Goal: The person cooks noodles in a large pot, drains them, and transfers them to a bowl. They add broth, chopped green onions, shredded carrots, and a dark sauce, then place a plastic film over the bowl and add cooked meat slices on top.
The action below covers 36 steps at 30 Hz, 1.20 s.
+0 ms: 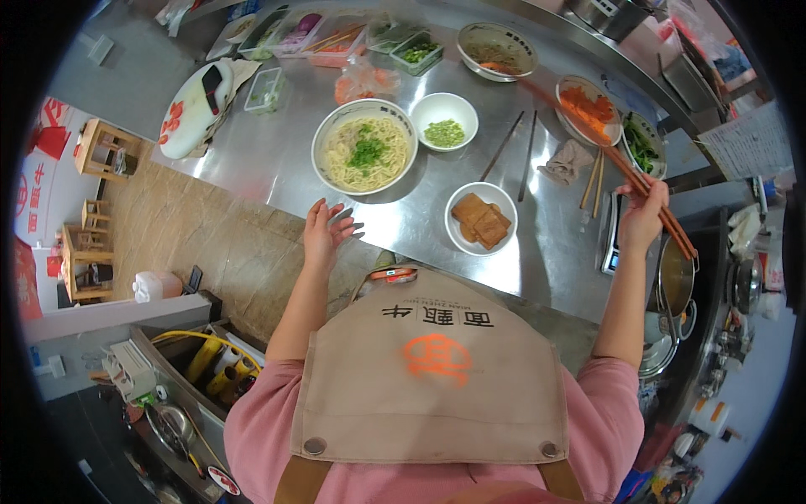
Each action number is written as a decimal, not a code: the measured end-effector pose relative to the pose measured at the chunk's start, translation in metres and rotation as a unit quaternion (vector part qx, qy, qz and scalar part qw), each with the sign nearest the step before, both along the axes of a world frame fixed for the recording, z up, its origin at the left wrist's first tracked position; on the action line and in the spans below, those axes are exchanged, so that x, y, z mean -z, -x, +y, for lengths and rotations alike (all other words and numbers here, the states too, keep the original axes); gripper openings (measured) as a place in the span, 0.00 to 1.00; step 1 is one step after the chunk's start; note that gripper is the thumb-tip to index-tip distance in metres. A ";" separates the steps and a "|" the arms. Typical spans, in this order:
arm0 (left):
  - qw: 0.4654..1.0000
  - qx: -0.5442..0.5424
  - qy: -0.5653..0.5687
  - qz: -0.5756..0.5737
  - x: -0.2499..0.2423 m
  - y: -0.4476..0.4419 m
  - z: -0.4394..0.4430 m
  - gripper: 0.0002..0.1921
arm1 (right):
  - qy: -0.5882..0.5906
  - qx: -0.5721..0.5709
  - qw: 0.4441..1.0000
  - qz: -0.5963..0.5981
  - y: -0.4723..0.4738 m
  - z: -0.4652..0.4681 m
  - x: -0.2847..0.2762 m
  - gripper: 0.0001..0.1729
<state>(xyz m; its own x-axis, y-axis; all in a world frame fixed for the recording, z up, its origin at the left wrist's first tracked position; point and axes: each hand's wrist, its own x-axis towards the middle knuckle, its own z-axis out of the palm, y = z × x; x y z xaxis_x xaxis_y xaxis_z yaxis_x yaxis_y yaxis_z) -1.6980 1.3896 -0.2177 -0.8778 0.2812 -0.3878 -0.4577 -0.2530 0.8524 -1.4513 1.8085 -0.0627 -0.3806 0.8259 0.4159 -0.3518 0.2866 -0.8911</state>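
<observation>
My right hand [641, 215] is closed around a pair of long reddish-brown chopsticks [620, 165], whose far ends are blurred and reach up-left over a bowl of shredded carrot [582, 107]. Empty and with fingers apart, my left hand [324, 232] is just below a large white bowl [320, 169]. Inside that bowl are noodles [340, 160] topped with chopped green herbs [369, 150]. Beside it stands a smaller white bowl [461, 108] holding chopped pale-green pieces [444, 133]. Nearer me, brown slabs that look like braised tofu [482, 220] sit in another white bowl [451, 234].
On the steel table [283, 170] lie dark chopsticks [529, 157], a crumpled cloth [567, 162] and a scale [611, 249]. A cutting board [189, 132] bears a knife [212, 88]. Tubs of vegetables [337, 41] line the back. At right is a pot [677, 277].
</observation>
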 end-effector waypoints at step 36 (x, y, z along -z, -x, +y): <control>1.000 -0.005 0.026 0.001 -0.011 -0.006 0.004 0.23 | -0.230 0.220 0.907 -0.274 0.024 0.070 0.050 0.15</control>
<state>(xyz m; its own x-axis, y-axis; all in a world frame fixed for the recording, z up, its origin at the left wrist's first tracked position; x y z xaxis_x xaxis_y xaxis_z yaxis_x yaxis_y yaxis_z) -1.6917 1.3932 -0.2070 -0.8814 0.2515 -0.3999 -0.4534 -0.2126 0.8656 -1.4752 1.8786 -0.1122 -0.3090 0.7349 0.6037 0.3470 0.6781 -0.6479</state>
